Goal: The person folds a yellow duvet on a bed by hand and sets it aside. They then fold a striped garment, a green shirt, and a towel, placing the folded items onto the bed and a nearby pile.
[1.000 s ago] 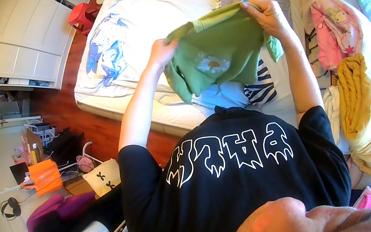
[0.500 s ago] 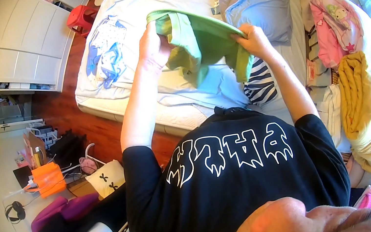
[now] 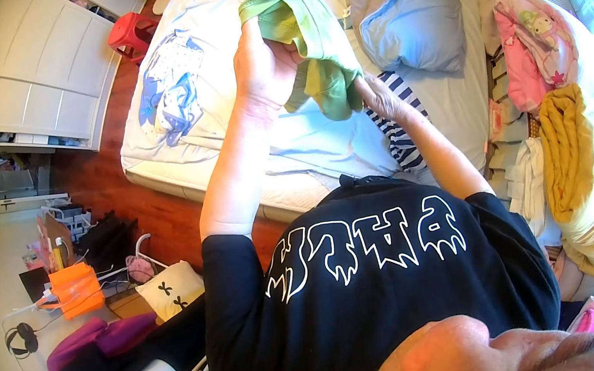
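A light green garment hangs bunched above the bed, its exact kind hard to make out in the folds. My left hand is closed on its upper left part, near a banded edge. Lower down on the right, my right hand pinches the garment's edge. Behind that hand a navy-and-white striped cloth lies on the bed.
A grey-blue pillow and a crumpled blue-and-white cloth lie on the bed. To the right are a mustard blanket and a pink bedding piece. A red stool stands far left.
The garment was stretched wide between both hands and is now gathered and narrower. My right hand has moved down and left; my left hand has shifted slightly right.
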The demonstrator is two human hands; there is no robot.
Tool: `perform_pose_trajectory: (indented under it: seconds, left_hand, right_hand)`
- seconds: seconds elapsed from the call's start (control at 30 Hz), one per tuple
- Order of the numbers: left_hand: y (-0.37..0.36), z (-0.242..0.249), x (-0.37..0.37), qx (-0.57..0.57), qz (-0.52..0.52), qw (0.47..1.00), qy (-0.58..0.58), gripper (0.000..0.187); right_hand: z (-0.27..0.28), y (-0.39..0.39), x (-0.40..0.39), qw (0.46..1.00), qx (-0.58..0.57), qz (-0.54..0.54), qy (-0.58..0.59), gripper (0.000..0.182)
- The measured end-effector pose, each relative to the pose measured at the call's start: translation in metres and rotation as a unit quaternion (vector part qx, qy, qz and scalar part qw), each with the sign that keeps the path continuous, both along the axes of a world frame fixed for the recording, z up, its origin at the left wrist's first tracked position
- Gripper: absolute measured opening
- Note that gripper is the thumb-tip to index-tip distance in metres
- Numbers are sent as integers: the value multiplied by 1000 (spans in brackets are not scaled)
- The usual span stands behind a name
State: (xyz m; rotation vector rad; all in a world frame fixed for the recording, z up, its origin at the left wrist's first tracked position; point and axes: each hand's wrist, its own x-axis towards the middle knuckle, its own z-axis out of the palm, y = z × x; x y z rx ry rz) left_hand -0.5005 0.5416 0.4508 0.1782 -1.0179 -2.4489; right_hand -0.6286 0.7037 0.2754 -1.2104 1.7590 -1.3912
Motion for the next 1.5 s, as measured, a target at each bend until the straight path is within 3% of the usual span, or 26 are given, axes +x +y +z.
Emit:
perform_pose_trajectory:
  seconds: [0.1,0.2,0.23,0.3,0.37,0.43,0.47,0.5,0.57,0.63,0.67,0.77,0.83,0.9,0.97,1.03,1.07,1.13,1.2,1.23,1.3,1.33,1.37,1.4,1.43,1.5]
  left_hand:
    - [5,3,0,-2,1,1000,15,43]
    - [8,0,-3,-26,-33,999,12,43]
    - [9,-3,-5,-15,-28,999,8,43]
    - [7,-8,-7,-4,-24,1000,6,43]
    - [-1,-12,-2,-4,62,998,-19,43]
    - [-21,-19,10,-54,130,990,-27,42]
    - [-32,-27,20,-84,146,984,-57,41]
    - [-39,-33,26,-113,160,977,-87,41]
    - [-38,-38,37,-143,160,972,-95,41]
    - [-47,-52,48,-209,139,946,-205,41]
    - [-50,-56,53,-205,135,948,-204,43]
    - [-46,-50,66,-222,121,947,-199,43]
    - [-47,-59,76,-232,93,947,-203,43]
    - [-46,-67,83,-327,124,886,-304,42]
    - [-63,-78,102,-336,148,886,-283,39]
    - [-58,-56,124,-411,140,885,-167,35]
    - [-63,-53,143,-375,86,908,-163,34]
    - [-74,-45,179,-338,33,927,-158,34]
    - [-80,-33,198,-397,-164,901,66,34]
    - [-84,-40,167,-252,-327,870,268,42]
    - [-68,-86,154,-37,-177,940,290,52]
    - [-55,-102,134,-64,-97,981,156,61]
    - [-12,-83,105,-70,-94,989,88,60]
    - [15,-92,95,-133,-163,978,-4,71]
    - [34,-99,91,-146,-285,947,-13,68]
    - [59,-91,103,-79,-459,883,-48,61]
  right_hand:
    - [-8,0,7,991,-111,-7,79,51]
    - [6,-8,18,980,-50,-113,157,41]
    - [-6,-16,18,973,-57,-184,125,29]
    - [-11,-20,13,967,-16,-225,123,25]
    - [-9,-12,-1,963,-54,-251,85,22]
    - [-2,-2,-25,924,-81,-330,177,24]
    - [-3,6,-40,926,-36,-344,154,28]
    - [-2,10,-52,898,-55,-369,234,32]
    - [23,16,-58,891,-58,-342,293,36]
    - [31,20,-71,890,-32,-317,326,36]
    - [35,21,-76,887,-6,-291,357,37]
    - [64,26,-75,894,-15,-307,326,40]
    - [54,28,-74,895,-14,-310,320,42]
    - [45,31,-80,932,15,-243,269,44]
    - [62,40,-64,942,3,-212,261,46]
    - [87,55,-46,992,-27,-63,102,45]
    - [86,62,-41,997,-37,-51,54,27]
    - [128,78,-17,1000,-6,27,-14,25]
    - [162,89,-1,995,4,104,-7,25]
    - [173,93,5,988,-13,148,26,23]
    - [178,96,12,976,7,215,-21,18]
    - [180,94,13,967,-3,253,-12,18]
    - [179,93,13,961,-2,277,7,34]
    - [183,94,12,959,15,282,3,34]
    - [186,95,10,958,33,285,-1,35]
    - [185,100,1,963,59,261,9,37]
